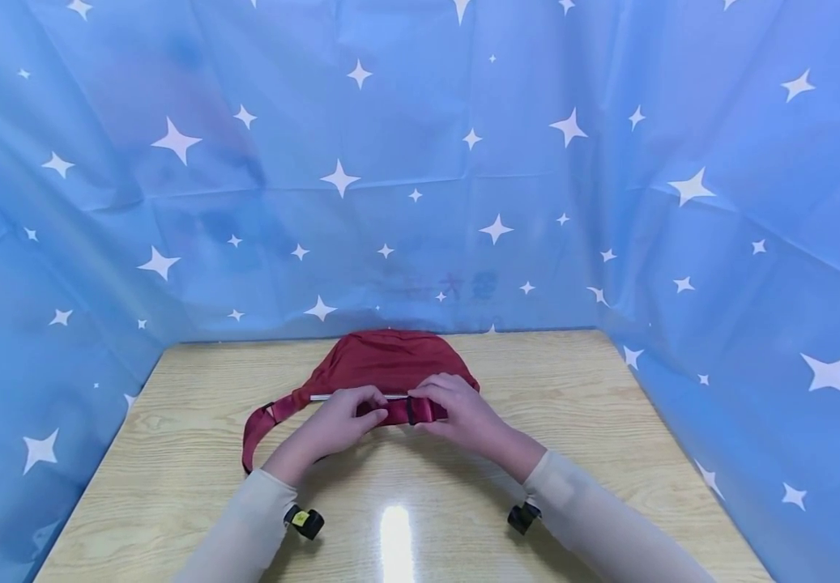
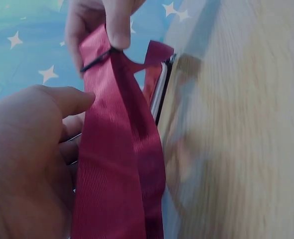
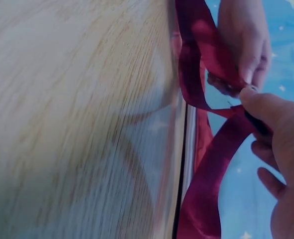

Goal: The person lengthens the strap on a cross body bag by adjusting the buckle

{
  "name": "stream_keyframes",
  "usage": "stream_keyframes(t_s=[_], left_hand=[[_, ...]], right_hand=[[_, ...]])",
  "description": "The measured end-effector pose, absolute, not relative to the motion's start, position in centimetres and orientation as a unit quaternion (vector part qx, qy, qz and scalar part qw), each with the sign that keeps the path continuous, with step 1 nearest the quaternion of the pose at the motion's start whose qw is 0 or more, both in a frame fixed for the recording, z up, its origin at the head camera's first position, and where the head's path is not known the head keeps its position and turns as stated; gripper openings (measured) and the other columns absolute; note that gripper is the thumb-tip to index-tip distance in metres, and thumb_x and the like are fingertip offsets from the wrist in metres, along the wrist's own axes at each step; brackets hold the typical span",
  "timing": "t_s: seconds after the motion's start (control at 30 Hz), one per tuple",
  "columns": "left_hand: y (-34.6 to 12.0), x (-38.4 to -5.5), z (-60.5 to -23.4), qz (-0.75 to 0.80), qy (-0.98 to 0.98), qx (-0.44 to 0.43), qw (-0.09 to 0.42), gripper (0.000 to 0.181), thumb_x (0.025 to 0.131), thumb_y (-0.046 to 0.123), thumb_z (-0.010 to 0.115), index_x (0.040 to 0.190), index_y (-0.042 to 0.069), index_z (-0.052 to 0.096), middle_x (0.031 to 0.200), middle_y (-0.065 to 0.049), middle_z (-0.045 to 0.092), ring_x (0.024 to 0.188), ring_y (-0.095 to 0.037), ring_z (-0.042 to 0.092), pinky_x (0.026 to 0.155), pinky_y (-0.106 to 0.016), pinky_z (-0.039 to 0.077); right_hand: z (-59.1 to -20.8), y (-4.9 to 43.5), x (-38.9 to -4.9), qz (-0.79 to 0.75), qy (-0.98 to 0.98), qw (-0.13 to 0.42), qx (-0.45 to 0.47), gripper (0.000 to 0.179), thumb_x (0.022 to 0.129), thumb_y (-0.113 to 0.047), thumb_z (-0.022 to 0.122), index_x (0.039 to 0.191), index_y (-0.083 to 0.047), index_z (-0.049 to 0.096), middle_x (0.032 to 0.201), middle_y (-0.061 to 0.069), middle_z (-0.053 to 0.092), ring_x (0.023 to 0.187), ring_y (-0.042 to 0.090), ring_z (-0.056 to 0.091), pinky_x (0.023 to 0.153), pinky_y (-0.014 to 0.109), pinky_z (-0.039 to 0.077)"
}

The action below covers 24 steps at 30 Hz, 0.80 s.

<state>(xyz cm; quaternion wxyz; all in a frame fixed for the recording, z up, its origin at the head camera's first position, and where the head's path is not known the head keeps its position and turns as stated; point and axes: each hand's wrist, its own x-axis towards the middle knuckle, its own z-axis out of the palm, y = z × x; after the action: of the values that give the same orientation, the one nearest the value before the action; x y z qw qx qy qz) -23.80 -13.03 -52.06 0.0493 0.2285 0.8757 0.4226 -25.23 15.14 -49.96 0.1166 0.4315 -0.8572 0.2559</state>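
A dark red waist bag (image 1: 390,358) lies at the table's far side, its webbing strap drawn toward the person. My left hand (image 1: 341,419) pinches the red strap (image 1: 393,414) between thumb and fingers, left of a black slider (image 1: 411,410). On the other side, my right hand (image 1: 463,411) grips the strap right by that slider. Seen from the left wrist, the webbing (image 2: 109,164) runs doubled past the left thumb. The right wrist view has the right thumb (image 3: 264,107) pressed over the dark slider, most of which it hides.
At left the strap loops down onto the wooden table (image 1: 172,486), with another black fitting (image 1: 269,410) near the bag. A pale zipper edge (image 1: 320,397) shows along the bag's front. Blue star-patterned cloth (image 1: 420,202) hangs around the table's back and sides.
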Motion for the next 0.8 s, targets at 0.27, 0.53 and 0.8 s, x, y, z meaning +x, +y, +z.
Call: stream_keyframes(t_s=[0.27,0.53,0.8], left_hand=[[-14.3,-23.5,-51.8,0.420,0.876,0.229,0.068,0.011,0.112,0.024,0.069,0.102,0.026,0.070,0.080,0.009,0.058,0.072,-0.009,0.050,0.076,-0.033,0.048],[-14.0,-23.7,-51.2,0.418,0.871,0.247,0.077,0.013,0.113,0.018,0.068,0.102,0.025,0.070,0.090,0.010,0.063,0.080,-0.009,0.056,0.081,-0.034,0.050],[-12.9,-24.0,-50.5,0.410,0.869,0.265,0.082,0.012,0.113,0.021,0.067,0.103,0.025,0.071,0.083,0.010,0.059,0.073,-0.008,0.053,0.075,-0.033,0.050]], right_hand=[[-50.0,15.4,-25.3,0.265,-0.857,0.103,0.429,0.051,0.088,-0.021,0.098,0.132,-0.011,0.075,0.125,0.001,0.074,0.118,0.020,0.066,0.105,0.046,0.054],[-49.9,15.5,-25.4,0.267,-0.856,0.090,0.434,0.050,0.088,-0.018,0.097,0.132,-0.012,0.073,0.125,0.000,0.072,0.117,0.019,0.064,0.105,0.046,0.054],[-49.7,15.2,-25.5,0.248,-0.858,0.092,0.440,0.049,0.089,-0.018,0.097,0.130,-0.013,0.072,0.127,-0.001,0.072,0.118,0.020,0.064,0.108,0.047,0.051]])
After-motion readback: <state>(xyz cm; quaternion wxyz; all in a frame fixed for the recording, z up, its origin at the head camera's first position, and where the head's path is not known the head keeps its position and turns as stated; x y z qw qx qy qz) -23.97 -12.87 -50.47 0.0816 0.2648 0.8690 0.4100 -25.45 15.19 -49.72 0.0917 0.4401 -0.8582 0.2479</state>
